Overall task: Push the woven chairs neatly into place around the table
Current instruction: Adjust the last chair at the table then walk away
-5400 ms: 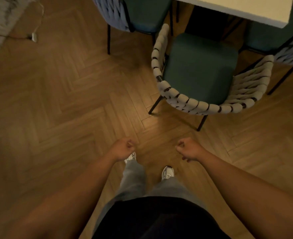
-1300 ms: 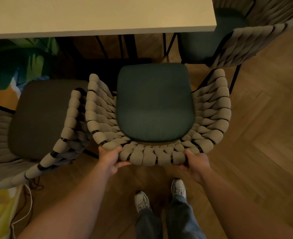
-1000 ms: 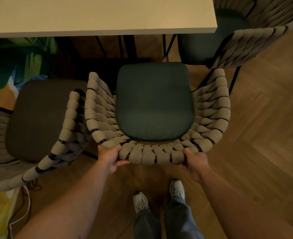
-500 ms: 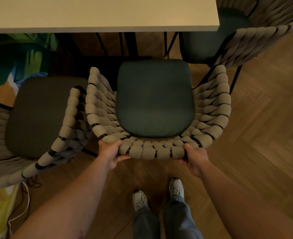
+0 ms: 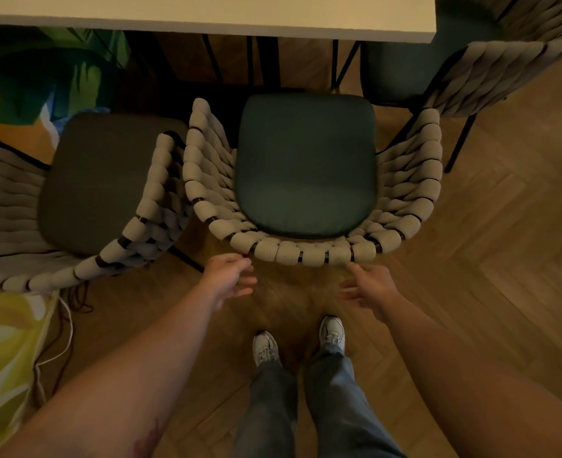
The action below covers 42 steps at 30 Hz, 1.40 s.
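Observation:
A woven chair (image 5: 309,252) with a dark green seat cushion stands right in front of me, its front facing the white table (image 5: 207,14). My left hand (image 5: 228,277) hovers just below the chair's woven back rim, fingers apart, holding nothing. My right hand (image 5: 369,287) is likewise open just under the rim, slightly blurred. A second woven chair (image 5: 107,183) stands to the left, its arm close against the first chair. A third woven chair (image 5: 491,74) sits at the table's right end.
Herringbone wood floor (image 5: 491,259) spreads to the right and behind me. A colourful rug (image 5: 5,352) and a cable (image 5: 64,332) lie at the left. Black table legs (image 5: 269,61) stand under the tabletop. My shoes (image 5: 266,348) are just behind the chair.
Both hands have let go of the middle chair's back rim and drawn back a little with fingers spread. The chair sits slightly farther toward the table than one second ago.

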Motion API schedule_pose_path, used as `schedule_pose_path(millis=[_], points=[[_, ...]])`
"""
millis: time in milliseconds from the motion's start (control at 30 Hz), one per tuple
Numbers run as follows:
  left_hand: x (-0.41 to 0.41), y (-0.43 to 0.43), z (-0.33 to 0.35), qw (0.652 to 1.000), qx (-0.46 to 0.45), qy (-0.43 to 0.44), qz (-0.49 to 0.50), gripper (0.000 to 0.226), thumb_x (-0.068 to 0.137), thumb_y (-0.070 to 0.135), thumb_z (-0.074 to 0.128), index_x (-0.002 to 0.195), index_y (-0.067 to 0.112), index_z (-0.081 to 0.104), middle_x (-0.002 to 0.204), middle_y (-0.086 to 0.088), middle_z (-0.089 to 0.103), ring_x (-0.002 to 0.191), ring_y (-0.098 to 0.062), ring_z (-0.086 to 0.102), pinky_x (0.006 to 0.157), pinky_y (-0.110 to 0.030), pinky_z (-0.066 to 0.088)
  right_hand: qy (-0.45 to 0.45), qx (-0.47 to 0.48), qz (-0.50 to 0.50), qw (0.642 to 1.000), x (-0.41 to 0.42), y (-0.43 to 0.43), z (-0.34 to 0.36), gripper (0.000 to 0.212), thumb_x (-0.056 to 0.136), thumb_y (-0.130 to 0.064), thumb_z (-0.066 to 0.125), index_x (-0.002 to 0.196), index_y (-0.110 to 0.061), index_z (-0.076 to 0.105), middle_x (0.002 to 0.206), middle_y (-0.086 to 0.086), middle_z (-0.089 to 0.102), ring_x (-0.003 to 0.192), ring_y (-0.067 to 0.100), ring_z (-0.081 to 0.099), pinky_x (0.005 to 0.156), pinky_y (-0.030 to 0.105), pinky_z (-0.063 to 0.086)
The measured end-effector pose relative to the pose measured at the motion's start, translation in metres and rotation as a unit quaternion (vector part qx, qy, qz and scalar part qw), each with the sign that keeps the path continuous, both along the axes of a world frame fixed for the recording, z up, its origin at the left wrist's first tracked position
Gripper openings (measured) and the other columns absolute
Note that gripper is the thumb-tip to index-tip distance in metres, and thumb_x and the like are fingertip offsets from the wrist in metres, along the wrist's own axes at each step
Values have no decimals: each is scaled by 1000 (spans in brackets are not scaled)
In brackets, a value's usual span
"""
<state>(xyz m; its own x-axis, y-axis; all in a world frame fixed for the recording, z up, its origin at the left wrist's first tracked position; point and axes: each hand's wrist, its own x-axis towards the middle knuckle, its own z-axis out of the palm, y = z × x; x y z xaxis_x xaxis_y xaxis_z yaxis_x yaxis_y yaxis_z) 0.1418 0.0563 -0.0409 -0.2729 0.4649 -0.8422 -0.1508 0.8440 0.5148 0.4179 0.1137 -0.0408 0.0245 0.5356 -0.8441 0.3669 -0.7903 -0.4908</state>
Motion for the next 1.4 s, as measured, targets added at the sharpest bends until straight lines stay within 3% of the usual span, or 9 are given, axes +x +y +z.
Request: schedule_pose_path(millis=[133,333,433,600,867,1100,1300,1400], points=[[6,-38,16,995,-19,51,-80,34,97,16,58,131,17,56,110,-3,67,93,-22,71,71,-34,59,-31,-6,132,991,8,-17,16,23,102,-27,52,103,-7,61,100,17,70,81,30,74,63,34,61],[16,-94,50,951,-16,150,-269,26,97,16,57,123,19,58,106,0,61,92,-14,61,71,-24,49,-80,35,313,946,7,-32,47,18,101,-23,52,95,-10,63,97,18,71,76,27,74,77,47,63],[19,-123,62,963,-10,130,-238,22,97,14,56,118,20,59,98,0,63,82,-10,61,63,-21,46,-85,56,390,915,-2,-39,62,23,102,-22,50,106,-3,64,97,19,71,74,24,73,74,45,63],[15,-173,80,983,-15,90,-156,27,99,16,56,124,9,57,92,1,59,78,-13,61,60,-18,47,-76,56,471,877,-34,-50,79,21,103,-22,49,108,-7,63,99,15,70,77,25,73,71,40,63],[-50,-266,82,987,-6,144,-67,28,96,9,58,123,1,59,79,-1,56,66,-8,53,57,-19,42,-74,41,566,820,-132,-93,86,26,101,-19,49,116,-2,62,106,20,69,83,29,72,77,45,62],[-145,-349,70,985,-23,162,-55,27,95,5,58,121,0,61,73,3,54,59,-7,50,50,-18,41,-83,46,562,821,-234,-156,64,25,101,-21,50,118,-5,60,105,19,68,77,28,70,74,44,61],[-235,-386,69,987,-39,148,-50,18,94,5,56,111,12,57,77,0,57,59,-12,56,46,-19,44,-67,35,536,840,-304,-209,47,18,100,-22,52,110,-10,60,101,16,70,76,28,71,71,41,61],[-273,-385,67,988,-41,141,-56,14,93,7,57,106,13,58,79,-2,59,62,-16,56,54,-27,47,-70,18,517,853,-337,-222,44,20,100,-21,52,112,-7,61,103,17,70,73,26,70,72,42,60]])
